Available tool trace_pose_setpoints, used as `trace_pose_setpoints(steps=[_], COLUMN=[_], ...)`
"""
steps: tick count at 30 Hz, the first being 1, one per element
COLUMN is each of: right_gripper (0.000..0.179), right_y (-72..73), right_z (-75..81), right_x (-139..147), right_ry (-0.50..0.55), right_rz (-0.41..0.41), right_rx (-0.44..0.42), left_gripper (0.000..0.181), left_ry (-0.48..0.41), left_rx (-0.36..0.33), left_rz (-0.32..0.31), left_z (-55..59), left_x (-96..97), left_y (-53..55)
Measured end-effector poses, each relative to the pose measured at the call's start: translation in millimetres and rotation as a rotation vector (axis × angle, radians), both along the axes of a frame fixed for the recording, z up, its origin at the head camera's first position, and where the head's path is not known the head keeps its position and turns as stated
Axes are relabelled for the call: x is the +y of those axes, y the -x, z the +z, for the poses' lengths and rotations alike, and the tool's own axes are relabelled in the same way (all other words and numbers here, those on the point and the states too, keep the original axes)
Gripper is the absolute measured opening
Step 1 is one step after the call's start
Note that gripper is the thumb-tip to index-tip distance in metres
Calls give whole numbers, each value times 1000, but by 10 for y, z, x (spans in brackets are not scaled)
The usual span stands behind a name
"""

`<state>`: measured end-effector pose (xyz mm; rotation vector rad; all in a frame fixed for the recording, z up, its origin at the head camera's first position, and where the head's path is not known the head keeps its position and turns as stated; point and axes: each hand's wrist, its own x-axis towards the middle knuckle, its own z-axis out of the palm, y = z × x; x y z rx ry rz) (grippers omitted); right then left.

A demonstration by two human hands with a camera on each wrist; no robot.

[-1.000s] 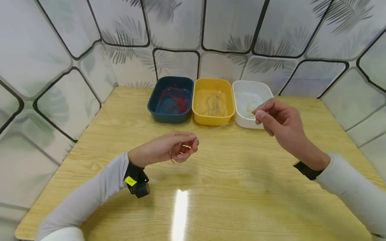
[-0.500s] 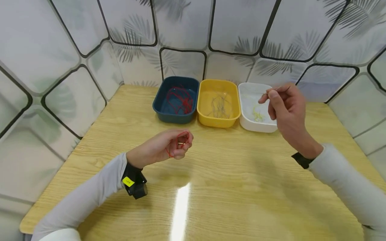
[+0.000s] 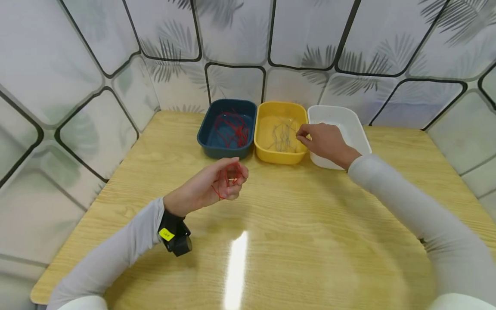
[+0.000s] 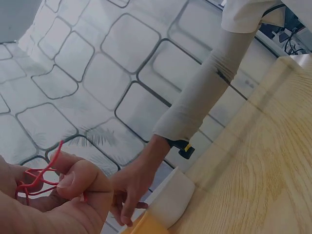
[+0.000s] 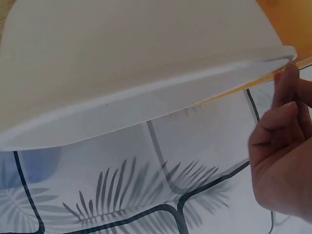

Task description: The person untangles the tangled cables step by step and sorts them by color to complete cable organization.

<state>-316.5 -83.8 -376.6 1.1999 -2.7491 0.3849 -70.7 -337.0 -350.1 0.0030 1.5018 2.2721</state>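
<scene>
My left hand (image 3: 211,183) is held above the table in front of the blue box, palm turned up, gripping a tangled red string (image 4: 36,183) with its thumb and curled fingers. Loops of the string stick out above the fingers in the left wrist view. My right hand (image 3: 323,137) reaches across the white box to the right side of the yellow box (image 3: 280,158). Its thumb and fingertips pinch together over that box, on a thin pale string that barely shows. Several grey strings (image 3: 283,137) lie in the yellow box.
A dark blue box (image 3: 224,152) holding red strings (image 3: 238,133) stands left of the yellow box. The white box (image 3: 358,133), partly hidden by my right hand, stands on the right. All three line the back of the wooden table (image 3: 302,241), before a patterned wall covering (image 3: 236,82).
My right hand first drew the pale string away from the left hand, to the right, then swung left from over the white box to the yellow one. The left hand keeps the red string.
</scene>
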Motion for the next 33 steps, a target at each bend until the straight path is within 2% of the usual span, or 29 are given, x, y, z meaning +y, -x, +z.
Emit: trace_pose_setpoints(steps=[2,5,9,13,15,18,22,25,29,33], right_gripper=[22,24,25,22,21,19,17,14,9,6], right_y=[-10,-37,-76,-196,-341,-698,-1235,-1524,-1687,-1704], right_z=[-27,-18,72,173,221,317,452,526,572,558], right_x=[-12,-19,-19,-9,-9,-31,-86,-118,-128,-105], right_ry=[-73,-105,-81,0,55,123,191,234,294,343], right_rz=[-1,-11,-19,2,35,125,290,367,366,326], right_rx=[-19,-49,-35,38,60,40,-79,-171,-231,-263], left_gripper=[49,49,47,44,43,42,37,30,24,22], left_ry=[-2,14,36,43,37,30,66,99,107,102], left_rx=[8,16,25,35,32,14,28,77,119,111], left_rz=[11,16,17,31,31,25,3,-30,-54,-60], left_z=[-11,-7,30,60,61,63,101,149,213,234], left_x=[1,9,19,30,47,90,168,223,287,344], left_y=[-6,0,30,60,74,90,103,107,109,123])
